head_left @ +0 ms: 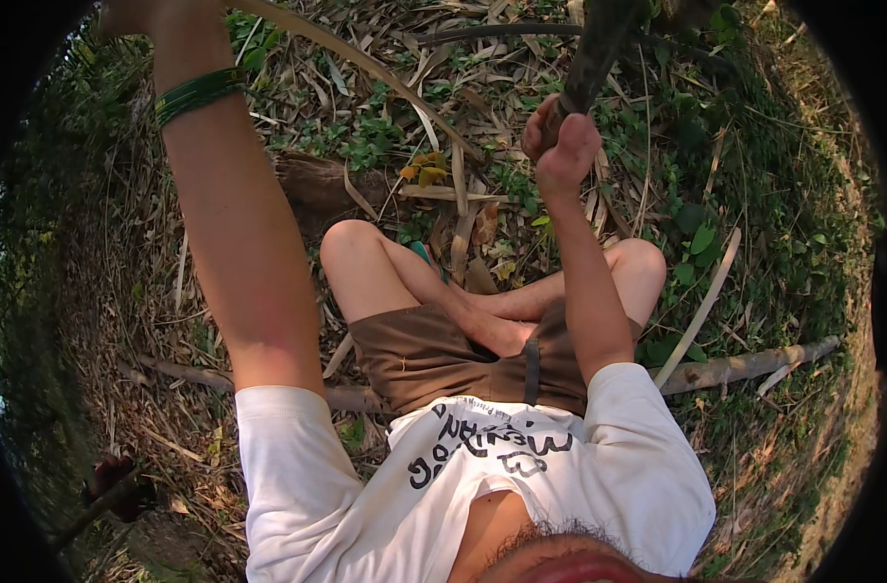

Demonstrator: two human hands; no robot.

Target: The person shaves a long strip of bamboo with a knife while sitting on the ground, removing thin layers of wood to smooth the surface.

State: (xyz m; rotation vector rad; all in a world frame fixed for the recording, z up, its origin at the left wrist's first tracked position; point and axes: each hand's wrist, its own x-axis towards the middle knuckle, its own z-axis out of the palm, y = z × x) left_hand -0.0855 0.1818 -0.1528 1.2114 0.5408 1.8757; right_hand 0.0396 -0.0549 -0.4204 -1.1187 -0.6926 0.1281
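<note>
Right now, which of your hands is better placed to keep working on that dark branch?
The right hand: it is closed around the dark branch. The left arm reaches up toward the picture's top edge, its hand out of view.

Person sitting on the ground (793, 291), right hand (558, 146) around a stem (595, 53) ahead, a fallen branch (745, 365) behind the legs, left hand out of view.

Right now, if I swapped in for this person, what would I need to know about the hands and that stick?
Right hand: shut around a dark, thick stalk that runs up out of view.
Left hand: raised past the upper edge, hidden; only the forearm with green bangles shows.
The person sits on leaf litter, knees bent.
A thin log lies behind.
Done: stalk gripped. Whether it is cut or loose cannot be seen.
</note>
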